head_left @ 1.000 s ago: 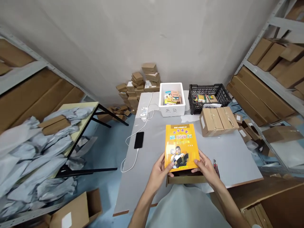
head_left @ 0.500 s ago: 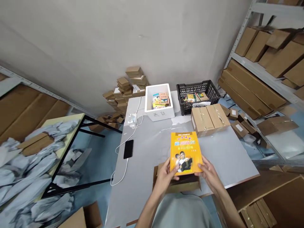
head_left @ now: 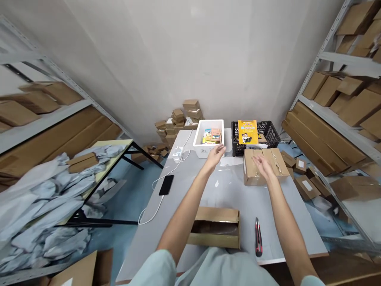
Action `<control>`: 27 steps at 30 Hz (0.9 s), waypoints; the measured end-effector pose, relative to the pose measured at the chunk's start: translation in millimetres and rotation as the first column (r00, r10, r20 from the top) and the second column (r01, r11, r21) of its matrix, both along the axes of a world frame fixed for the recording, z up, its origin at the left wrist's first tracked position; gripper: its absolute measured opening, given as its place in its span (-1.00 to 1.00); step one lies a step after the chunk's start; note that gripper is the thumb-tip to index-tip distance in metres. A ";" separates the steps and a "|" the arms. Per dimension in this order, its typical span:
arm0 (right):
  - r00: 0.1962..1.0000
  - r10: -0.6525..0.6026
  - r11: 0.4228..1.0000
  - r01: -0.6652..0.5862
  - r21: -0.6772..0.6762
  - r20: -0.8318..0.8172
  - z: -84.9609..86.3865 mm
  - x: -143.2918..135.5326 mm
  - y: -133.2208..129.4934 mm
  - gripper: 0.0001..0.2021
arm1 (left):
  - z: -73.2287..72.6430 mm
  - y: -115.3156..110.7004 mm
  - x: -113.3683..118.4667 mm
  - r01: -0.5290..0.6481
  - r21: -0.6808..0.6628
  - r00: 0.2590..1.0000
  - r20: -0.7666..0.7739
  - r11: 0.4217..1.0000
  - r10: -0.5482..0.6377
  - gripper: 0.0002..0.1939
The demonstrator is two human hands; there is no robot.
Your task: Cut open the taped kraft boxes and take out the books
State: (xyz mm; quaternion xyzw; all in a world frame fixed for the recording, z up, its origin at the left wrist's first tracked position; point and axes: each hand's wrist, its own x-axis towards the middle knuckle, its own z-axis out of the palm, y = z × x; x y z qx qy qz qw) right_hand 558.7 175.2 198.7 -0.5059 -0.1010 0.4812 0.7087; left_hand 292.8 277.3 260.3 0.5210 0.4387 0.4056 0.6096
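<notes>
A yellow book (head_left: pixel 248 132) with two figures on its cover lies on top of the black plastic crate (head_left: pixel 235 145) at the back of the table. My left hand (head_left: pixel 214 155) is raised just in front of the white foam box (head_left: pixel 198 151), open and holding nothing. Over the two taped cardboard boxes (head_left: pixel 251 176) is my right hand (head_left: pixel 263 164), also open, its fingers apart. Close to my body an opened cardboard box (head_left: pixel 217 214) shows a dark inside. To its right lies a red and black utility knife (head_left: pixel 258 238).
A black phone (head_left: pixel 166 185) on a white cable lies on the table's left side. Left of me, grey bags (head_left: pixel 56 198) cover a yellowish table. Shelves with cardboard boxes (head_left: pixel 354 95) stand at both sides. Small boxes (head_left: pixel 190 113) are stacked behind the table.
The yellow book has gone from both hands to the top of the black crate. Both hands have let go and reach farther forward. The utility knife now shows.
</notes>
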 end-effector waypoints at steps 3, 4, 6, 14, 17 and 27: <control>0.993 0.115 0.992 -0.115 -0.057 -0.014 -78.0 -24.2 -100.0 -0.54 | -74.3 -51.1 -100.7 -0.073 0.056 0.973 -0.215 0.996 0.084 -0.33; 0.992 0.123 0.987 -0.126 -0.102 -0.033 -102.4 -34.2 -138.9 -0.47 | -98.1 -72.5 -135.6 -0.141 0.030 0.944 -0.298 0.990 0.144 -0.31; 0.991 0.116 0.972 -0.129 -0.199 -0.073 -139.8 -54.3 -212.6 -0.41 | -136.5 -118.6 -195.3 -0.309 -0.032 0.854 -0.450 0.951 0.262 -0.26; 0.931 0.343 0.822 -0.362 -0.440 -0.126 -158.3 -119.6 -297.4 -0.28 | -174.5 -239.2 -239.6 -0.308 -0.429 0.863 -0.502 0.849 0.059 -0.03; 0.859 0.504 0.757 -0.488 -0.435 -0.086 -151.0 -136.7 -272.9 -0.26 | -173.6 -248.0 -229.4 -0.295 -0.415 0.887 -0.454 0.861 0.085 -0.03; 0.714 0.698 0.670 -0.618 -0.412 0.064 -111.3 -180.5 -258.0 -0.30 | -138.1 -297.9 -285.9 -0.387 -0.321 0.913 -0.268 0.865 0.309 -0.07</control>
